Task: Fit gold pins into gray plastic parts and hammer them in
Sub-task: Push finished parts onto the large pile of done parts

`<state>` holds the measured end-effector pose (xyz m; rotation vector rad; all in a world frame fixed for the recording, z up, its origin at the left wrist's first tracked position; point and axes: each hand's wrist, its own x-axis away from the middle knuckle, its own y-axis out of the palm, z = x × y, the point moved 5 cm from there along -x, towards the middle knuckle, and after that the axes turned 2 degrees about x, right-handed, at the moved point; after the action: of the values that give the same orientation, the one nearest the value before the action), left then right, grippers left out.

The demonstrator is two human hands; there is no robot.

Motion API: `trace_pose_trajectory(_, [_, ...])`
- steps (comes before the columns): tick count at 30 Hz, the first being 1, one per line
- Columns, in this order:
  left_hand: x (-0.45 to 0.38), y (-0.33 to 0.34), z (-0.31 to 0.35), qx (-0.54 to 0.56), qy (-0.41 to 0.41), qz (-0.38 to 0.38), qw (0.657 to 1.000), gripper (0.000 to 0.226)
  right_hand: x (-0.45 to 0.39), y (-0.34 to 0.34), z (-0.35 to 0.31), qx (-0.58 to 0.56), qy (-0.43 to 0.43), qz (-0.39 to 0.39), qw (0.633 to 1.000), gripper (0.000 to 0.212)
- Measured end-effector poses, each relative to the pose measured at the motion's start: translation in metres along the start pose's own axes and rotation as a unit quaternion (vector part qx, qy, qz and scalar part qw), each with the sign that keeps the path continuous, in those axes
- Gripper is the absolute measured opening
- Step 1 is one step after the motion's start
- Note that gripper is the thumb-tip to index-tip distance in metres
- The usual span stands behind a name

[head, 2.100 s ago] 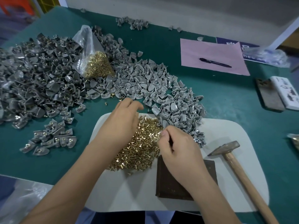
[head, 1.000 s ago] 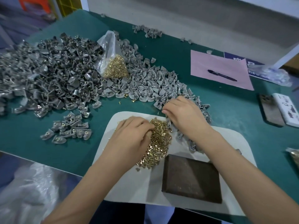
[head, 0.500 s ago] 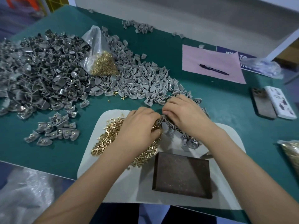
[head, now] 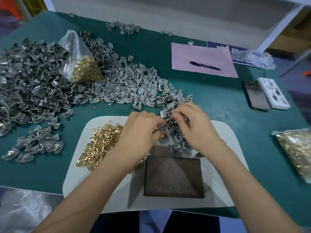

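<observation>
A: Where are the small gray plastic shell-shaped parts (head: 170,132) being worked on?

B: At the far edge of the white rounded mat (head: 79,169), in a small clump between the two hands. The left hand (head: 141,132) has its fingers curled, tips pressed into that clump; whether it pinches a pin, I cannot tell. The right hand (head: 191,126) has fingers curled too, thumb and forefinger pinching at a gray part on top.

A: And the short gold metal pins (head: 102,142)?

B: A loose heap on the mat's left side, partly under the left wrist.

A: What lies nearer the person?

B: A dark brown rectangular block (head: 173,177), flat on the mat, just beside the near edge.

A: Beyond the mat?

B: On the green tabletop (head: 218,101), a big spread of gray parts (head: 131,84) toward the far left, with a clear plastic bag of gold pins (head: 84,68) lying in it. A pink paper sheet (head: 202,54) with a black pen (head: 205,65) lies toward the far right corner, and another bag of pins (head: 296,148) is at the right edge.
</observation>
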<state>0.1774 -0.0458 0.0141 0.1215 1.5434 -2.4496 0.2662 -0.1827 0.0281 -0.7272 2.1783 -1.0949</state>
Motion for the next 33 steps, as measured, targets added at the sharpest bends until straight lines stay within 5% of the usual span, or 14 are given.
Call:
trace_pose_trajectory(5, [0.001, 0.008, 0.015, 0.016, 0.015, -0.001, 1.0, 0.024, 0.015, -0.002, -0.003, -0.033, 0.045, 0.032, 0.998, 0.016])
trace_pose_trajectory(11, [0.001, -0.004, -0.01, 0.17, -0.017, -0.083, 0.982, 0.031, 0.026, -0.01, -0.008, -0.064, 0.123, 0.069, 0.988, 0.021])
trace_pose_trajectory(14, [0.0, -0.022, -0.038, 0.115, -0.058, -0.007, 0.992, 0.026, 0.038, -0.016, -0.014, -0.123, 0.159, 0.078, 0.976, 0.023])
trace_pose_trajectory(21, [0.003, 0.0, -0.03, 0.034, -0.006, -0.061, 0.998, 0.042, 0.06, 0.007, -0.048, -0.214, 0.18, 0.086, 0.956, 0.022])
trace_pose_trajectory(33, [0.032, 0.002, -0.03, 0.063, -0.006, -0.03, 0.998, 0.009, 0.067, 0.023, -0.051, -0.16, 0.156, 0.087, 0.971, 0.016])
